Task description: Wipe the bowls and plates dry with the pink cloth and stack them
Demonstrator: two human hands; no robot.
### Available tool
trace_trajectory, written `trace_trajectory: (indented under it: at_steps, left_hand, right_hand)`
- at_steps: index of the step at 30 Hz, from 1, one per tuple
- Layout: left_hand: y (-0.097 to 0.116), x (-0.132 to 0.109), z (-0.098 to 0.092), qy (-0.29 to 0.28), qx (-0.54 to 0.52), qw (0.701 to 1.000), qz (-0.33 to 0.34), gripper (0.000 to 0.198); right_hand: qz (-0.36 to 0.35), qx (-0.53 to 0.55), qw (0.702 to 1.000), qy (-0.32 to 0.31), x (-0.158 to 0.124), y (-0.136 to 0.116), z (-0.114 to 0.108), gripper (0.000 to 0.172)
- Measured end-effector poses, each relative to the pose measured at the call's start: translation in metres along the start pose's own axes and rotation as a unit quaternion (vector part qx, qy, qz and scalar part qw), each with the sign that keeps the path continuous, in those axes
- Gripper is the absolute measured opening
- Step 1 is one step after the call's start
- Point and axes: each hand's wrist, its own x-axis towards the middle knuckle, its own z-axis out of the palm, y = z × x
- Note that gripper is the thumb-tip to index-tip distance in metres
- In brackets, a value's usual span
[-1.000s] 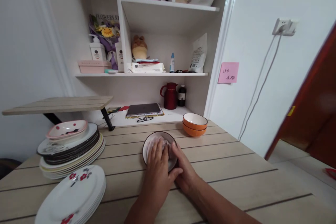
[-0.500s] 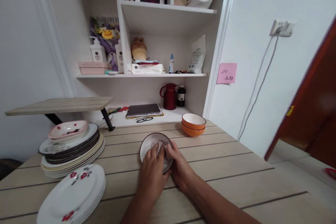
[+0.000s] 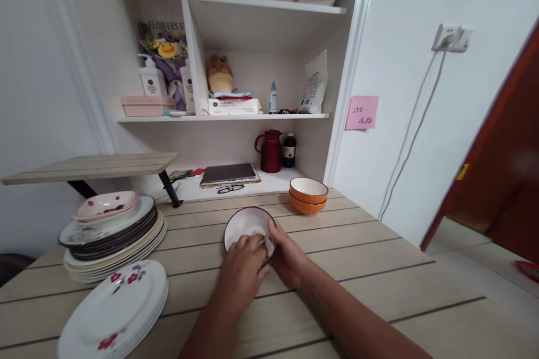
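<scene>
Shelf unit: white, several compartments, standing behind the far edge of the table.

Wooden table: pale planks with dark seams; the near edge falls outside the view.

Riser: plank top on dark legs, at the far left corner of the surface.

Plate stack: mixed rims, dark and yellow among them, toward the left edge, topped by a pink-rimmed dish.

Oval plates: white with red flowers, piled on the near side of the plate stack.

Orange bowls: two, nested, upright, close to the far right corner.

Dark-rimmed bowl: one, pale inside, round and so without a long axis; mid-surface, well in from the left edge, with the orange bowls beyond it to the right. Whether its foot rests on the planks is hidden.

Right hand: gripping the dark-rimmed bowl at its right side, thumb at the rim, other fingers mostly hidden.

Left hand: reaching over the near rim, fingers bent and clasping the cloth.

Cloth: pale, bunched, no readable long axis. Governing relation: it lies at the left fingertips, to their right, against the bowl's right inner wall; the left hand is in contact, the right thumb just beside.
</scene>
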Motion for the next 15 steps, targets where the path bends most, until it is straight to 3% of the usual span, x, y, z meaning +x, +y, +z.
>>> trace_trajectory:
  at_steps: [8,11,15]
  left_hand:
    - [-0.004,-0.003,0.001,-0.042,0.04,0.994,0.091,0.047]
    - [0.002,-0.001,0.005,-0.043,0.045,0.997,0.05,0.041]
    - [0.007,0.002,0.01,0.029,0.006,0.997,-0.07,0.025]
  right_hand:
    - [0.038,-0.097,0.993,-0.05,-0.013,-0.04,-0.015,0.055]
    - [0.018,-0.063,0.997,-0.031,-0.015,-0.035,-0.016,0.06]
    - [-0.007,-0.008,0.998,-0.061,-0.013,-0.012,-0.007,0.075]
